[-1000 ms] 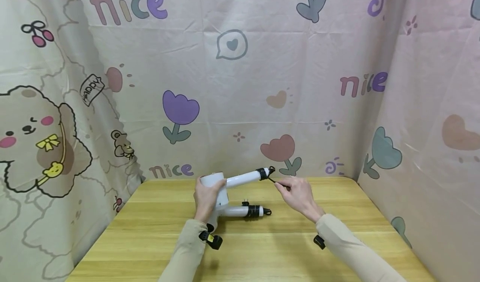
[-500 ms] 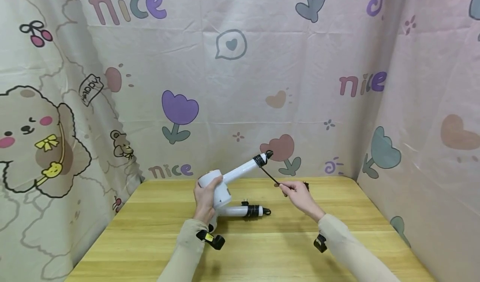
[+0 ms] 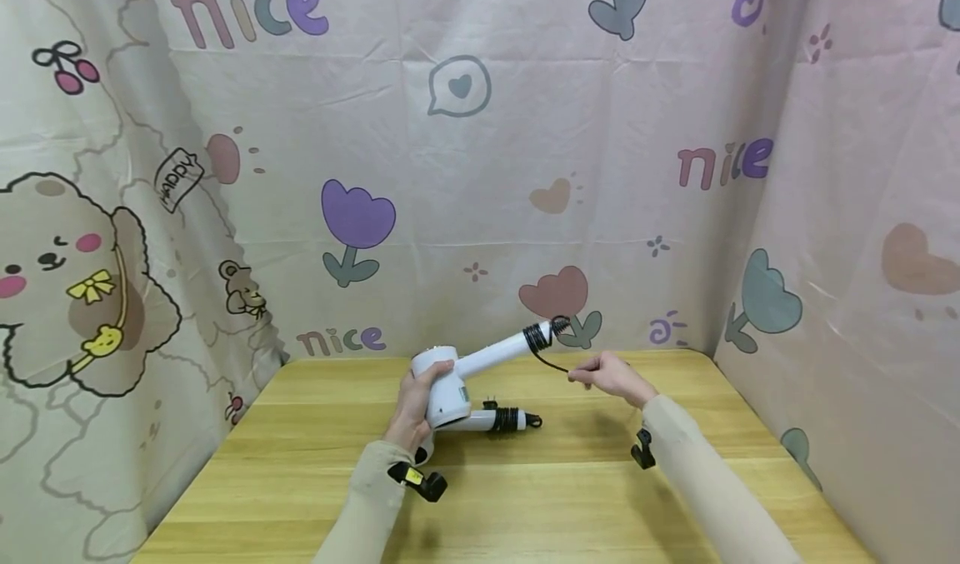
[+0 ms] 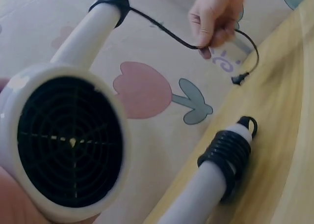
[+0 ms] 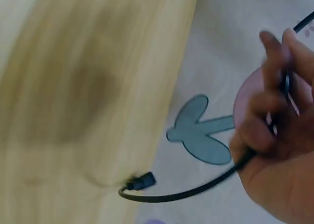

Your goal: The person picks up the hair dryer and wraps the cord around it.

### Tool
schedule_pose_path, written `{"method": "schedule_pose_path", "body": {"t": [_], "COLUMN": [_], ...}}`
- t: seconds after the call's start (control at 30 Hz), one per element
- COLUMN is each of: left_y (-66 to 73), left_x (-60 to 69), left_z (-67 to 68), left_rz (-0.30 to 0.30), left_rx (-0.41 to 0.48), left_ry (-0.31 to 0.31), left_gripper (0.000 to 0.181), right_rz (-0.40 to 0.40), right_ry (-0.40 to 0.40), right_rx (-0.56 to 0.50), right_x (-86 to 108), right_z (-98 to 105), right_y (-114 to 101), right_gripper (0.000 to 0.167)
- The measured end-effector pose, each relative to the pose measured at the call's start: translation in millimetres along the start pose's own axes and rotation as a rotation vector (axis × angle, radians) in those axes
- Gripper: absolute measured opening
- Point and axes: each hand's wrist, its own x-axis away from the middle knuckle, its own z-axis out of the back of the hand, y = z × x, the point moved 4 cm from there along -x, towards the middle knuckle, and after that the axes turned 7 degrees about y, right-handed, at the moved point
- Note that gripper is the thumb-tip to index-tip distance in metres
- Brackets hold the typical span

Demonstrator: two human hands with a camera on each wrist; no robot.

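Note:
A white hair dryer (image 3: 448, 389) is gripped round its barrel by my left hand (image 3: 411, 406), handle tilted up to the right. Its black cord (image 4: 164, 30) is wound round the handle end, with a length pulled free. My right hand (image 3: 611, 376) pinches that free length between thumb and fingers. Past the fingers, the cord curves to a hanging plug (image 5: 142, 181). A dark round grille (image 4: 71, 141) fills the dryer's end in the left wrist view. Below the held dryer, a second white hair dryer (image 3: 474, 421) lies on the table, partly hidden, its cord wound round its handle.
The wooden table (image 3: 540, 506) stands against a patterned curtain (image 3: 465, 172), which also hangs along both sides. Another plug (image 3: 490, 405) sticks up beside the second dryer's wound cord. Small black cameras sit on both wrists.
The held hair dryer's handle swung up, then partly down and to the right, as its barrel turned. My right hand moved slightly right, still pinching the cord. The second dryer stayed put.

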Motion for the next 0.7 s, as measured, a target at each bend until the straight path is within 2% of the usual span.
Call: {"method": "schedule_pose_path", "body": {"t": [0.13, 0.27, 0.37, 0.43, 0.57, 0.7], "left_y": [-5.0, -9.0, -11.2, -12.3, -13.1, -12.6], "left_x": [1.7, 2.8, 3.4, 3.7, 3.3, 1.4], "left_z": [-2.0, -2.4, -1.2, 0.1, 2.4, 5.5], "left_rz": [0.019, 0.039, 0.059, 0.066, 0.040, 0.001], "left_rx": [-0.044, -0.079, -0.101, -0.128, -0.194, -0.249], "left_ry": [-0.107, -0.202, -0.250, -0.268, -0.279, -0.254], "left_gripper": [0.056, 0.056, 0.058, 0.059, 0.059, 0.063], "right_rz": [-0.001, 0.024, 0.046, 0.035, -0.008, 0.007], "right_ry": [0.086, 0.145, 0.150, 0.146, 0.161, 0.188], "right_rx": [0.028, -0.025, -0.073, -0.084, -0.104, -0.103], "right_x": [-8.3, -12.9, -14.3, -14.4, -14.7, -16.7], "right_z": [11, 16, 18, 19, 21, 24], "right_y": [-6, -18, -27, -32, -40, -51], "right_gripper": [0.026, 0.013, 0.016, 0.019, 0.026, 0.024]}}
